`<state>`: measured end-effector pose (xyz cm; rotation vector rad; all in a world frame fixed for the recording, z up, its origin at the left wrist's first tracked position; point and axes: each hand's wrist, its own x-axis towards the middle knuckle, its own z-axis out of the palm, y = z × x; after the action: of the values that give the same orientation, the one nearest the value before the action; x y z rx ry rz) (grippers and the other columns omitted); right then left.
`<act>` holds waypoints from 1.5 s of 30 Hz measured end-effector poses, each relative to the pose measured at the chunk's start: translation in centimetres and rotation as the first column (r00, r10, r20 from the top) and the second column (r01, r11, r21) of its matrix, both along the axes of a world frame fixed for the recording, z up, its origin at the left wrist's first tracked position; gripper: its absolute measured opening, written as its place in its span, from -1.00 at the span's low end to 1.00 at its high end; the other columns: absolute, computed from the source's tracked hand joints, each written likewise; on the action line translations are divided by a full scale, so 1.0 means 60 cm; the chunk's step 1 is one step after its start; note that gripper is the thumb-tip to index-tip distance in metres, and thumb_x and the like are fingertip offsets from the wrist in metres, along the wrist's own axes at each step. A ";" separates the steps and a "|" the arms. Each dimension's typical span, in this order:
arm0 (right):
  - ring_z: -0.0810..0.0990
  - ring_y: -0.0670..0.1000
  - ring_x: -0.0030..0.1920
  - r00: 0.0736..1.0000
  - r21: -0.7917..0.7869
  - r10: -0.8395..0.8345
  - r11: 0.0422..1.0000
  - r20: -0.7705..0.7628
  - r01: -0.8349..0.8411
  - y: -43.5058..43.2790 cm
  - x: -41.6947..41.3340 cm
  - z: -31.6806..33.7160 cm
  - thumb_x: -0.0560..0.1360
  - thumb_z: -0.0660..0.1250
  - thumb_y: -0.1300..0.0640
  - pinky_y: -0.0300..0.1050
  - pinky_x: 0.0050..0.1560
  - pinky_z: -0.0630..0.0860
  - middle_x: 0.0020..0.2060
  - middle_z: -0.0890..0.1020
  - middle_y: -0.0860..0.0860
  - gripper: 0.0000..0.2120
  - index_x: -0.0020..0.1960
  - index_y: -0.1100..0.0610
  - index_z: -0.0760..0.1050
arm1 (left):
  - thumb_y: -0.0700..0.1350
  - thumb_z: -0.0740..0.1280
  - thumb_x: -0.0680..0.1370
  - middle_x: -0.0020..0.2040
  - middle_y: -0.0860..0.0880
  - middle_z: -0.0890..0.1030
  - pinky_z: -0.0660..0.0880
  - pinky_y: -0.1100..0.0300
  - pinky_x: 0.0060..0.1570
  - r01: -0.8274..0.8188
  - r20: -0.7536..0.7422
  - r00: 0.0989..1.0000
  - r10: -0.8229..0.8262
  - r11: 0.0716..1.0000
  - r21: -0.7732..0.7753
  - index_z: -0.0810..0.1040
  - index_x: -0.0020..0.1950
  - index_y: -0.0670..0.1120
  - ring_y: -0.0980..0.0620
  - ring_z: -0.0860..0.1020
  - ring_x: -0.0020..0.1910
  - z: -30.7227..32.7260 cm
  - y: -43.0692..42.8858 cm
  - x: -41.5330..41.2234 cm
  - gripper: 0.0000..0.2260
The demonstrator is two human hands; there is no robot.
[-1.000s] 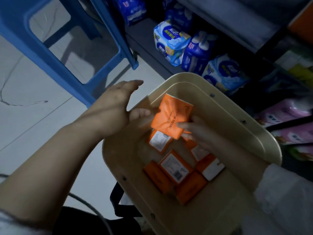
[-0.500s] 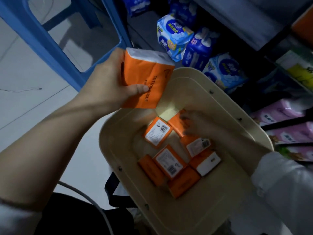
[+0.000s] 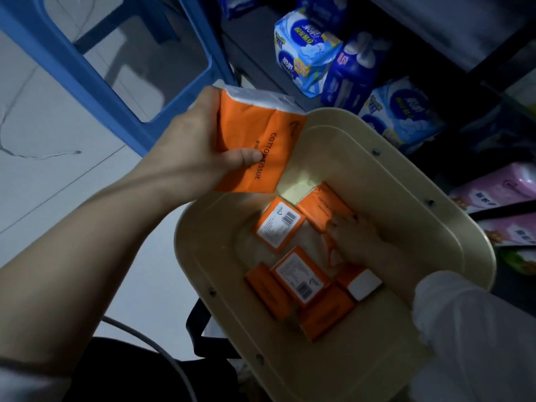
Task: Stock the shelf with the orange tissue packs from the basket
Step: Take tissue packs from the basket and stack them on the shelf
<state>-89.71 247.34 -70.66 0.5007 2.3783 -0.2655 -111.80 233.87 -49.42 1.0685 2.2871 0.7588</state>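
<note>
My left hand (image 3: 191, 152) grips an orange tissue pack (image 3: 261, 140) with white ends, held above the far left rim of the beige basket (image 3: 412, 198). Inside the basket lie several more orange tissue packs (image 3: 280, 224), some showing white barcode labels. My right hand (image 3: 352, 236) reaches down into the basket and its fingers close on an orange pack (image 3: 324, 208) near the far side. The dark shelf (image 3: 252, 33) stands beyond the basket, at the top of the view.
Blue and white packs (image 3: 304, 53) fill the low shelf. Pink packs (image 3: 504, 204) sit at the right. A blue plastic stool (image 3: 95, 71) stands on the pale floor at the upper left. A black strap (image 3: 200, 323) and a white cable (image 3: 145, 340) lie near the basket's near edge.
My left hand took the orange pack from my right hand and lifted it above the basket rim. My right hand went back down among the packs.
</note>
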 end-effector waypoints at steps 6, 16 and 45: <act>0.42 0.04 0.23 0.876 -0.375 -0.450 0.852 -0.173 0.364 0.012 -0.031 0.091 0.50 0.33 0.15 -0.19 0.15 0.30 0.27 0.42 0.10 -0.58 0.31 0.19 0.34 | -0.07 0.41 0.46 0.12 -0.09 0.39 0.33 0.11 -0.02 0.012 -0.142 0.990 -0.010 1.000 0.008 -0.12 0.50 0.15 0.04 0.45 -0.10 0.028 -0.001 0.020 -0.16; 0.64 -0.15 -0.30 0.324 -0.884 -0.946 0.156 -0.005 0.441 0.006 -0.012 0.308 0.53 0.27 0.25 -0.30 -0.37 0.53 -0.21 0.63 -0.03 -0.92 -0.07 0.08 0.49 | -0.09 0.26 0.57 0.24 -0.19 0.26 0.36 0.09 0.15 0.075 -0.334 0.936 -0.106 0.992 -0.104 0.35 0.38 0.10 -0.25 0.43 0.12 0.098 -0.035 0.059 -0.61; 0.32 -0.24 0.23 0.252 0.054 -0.042 0.930 -0.967 0.363 -0.139 0.353 0.620 0.38 0.20 0.41 -0.45 0.23 0.24 0.23 0.36 -0.03 -0.51 0.24 0.06 0.42 | -0.07 0.44 0.44 0.13 0.01 0.53 0.60 -0.09 -0.17 -0.291 0.732 0.660 -0.167 0.842 0.454 0.46 0.17 0.19 -0.05 0.62 -0.06 0.240 -0.027 0.413 -0.64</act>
<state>-68.51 239.01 -33.48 1.0153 3.6239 -0.4647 -87.05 232.26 -35.01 0.6589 1.3955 1.6023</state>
